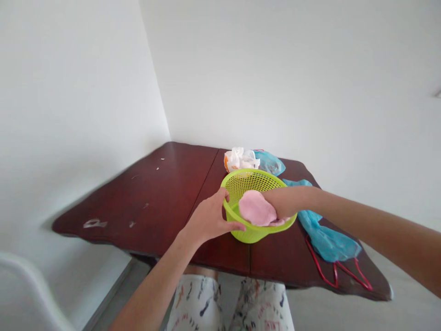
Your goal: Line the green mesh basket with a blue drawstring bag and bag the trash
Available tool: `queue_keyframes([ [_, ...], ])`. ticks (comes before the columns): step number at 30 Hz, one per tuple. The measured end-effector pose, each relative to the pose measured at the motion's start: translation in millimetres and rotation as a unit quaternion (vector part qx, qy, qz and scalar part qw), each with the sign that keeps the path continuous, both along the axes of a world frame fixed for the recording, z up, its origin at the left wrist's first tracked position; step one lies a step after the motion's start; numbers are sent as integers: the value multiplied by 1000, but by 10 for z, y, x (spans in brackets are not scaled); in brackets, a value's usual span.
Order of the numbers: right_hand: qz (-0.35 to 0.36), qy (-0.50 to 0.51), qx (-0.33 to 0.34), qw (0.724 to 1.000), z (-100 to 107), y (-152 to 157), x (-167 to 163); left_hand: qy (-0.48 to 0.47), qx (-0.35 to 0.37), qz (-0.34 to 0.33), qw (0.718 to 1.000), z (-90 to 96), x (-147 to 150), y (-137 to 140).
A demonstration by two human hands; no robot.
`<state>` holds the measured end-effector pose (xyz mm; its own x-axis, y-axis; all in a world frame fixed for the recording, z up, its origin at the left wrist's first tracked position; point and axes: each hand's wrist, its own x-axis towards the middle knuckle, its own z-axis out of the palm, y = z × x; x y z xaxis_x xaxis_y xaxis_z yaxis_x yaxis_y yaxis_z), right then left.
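A lime-green plastic basket [237, 235] with mesh walls sits near the front of the dark red table. My left hand [217, 214] grips its left rim, thumb on the near side and fingers curled over the edge. Inside the basket, my right hand [280, 202] reaches in from the right and holds a soft pink cloth [257, 209]. The cloth bunches up at the rim and hides most of the right fingers. What lies beneath the cloth cannot be seen.
Behind the basket are a white plastic bag [239, 159] with orange print and a filled blue bag [269, 162]. A blue bag [325, 236] with red drawstrings lies crumpled at the right. White scraps [94, 223] mark the left of the table [155, 197]; walls border it.
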<state>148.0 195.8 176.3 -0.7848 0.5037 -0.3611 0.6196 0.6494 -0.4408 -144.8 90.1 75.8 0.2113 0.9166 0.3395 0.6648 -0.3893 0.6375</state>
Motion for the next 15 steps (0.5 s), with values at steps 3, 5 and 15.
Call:
queue_keyframes([
  [3,24,-79,118,990,-134,37,-28,49,-22,17,998,128,55,-28],
  [5,99,-93,239,962,-209,78,-121,56,-11,9,998,151,34,3],
  [15,313,48,386,867,-432,290,-386,89,-26,21,996,170,-103,-81],
])
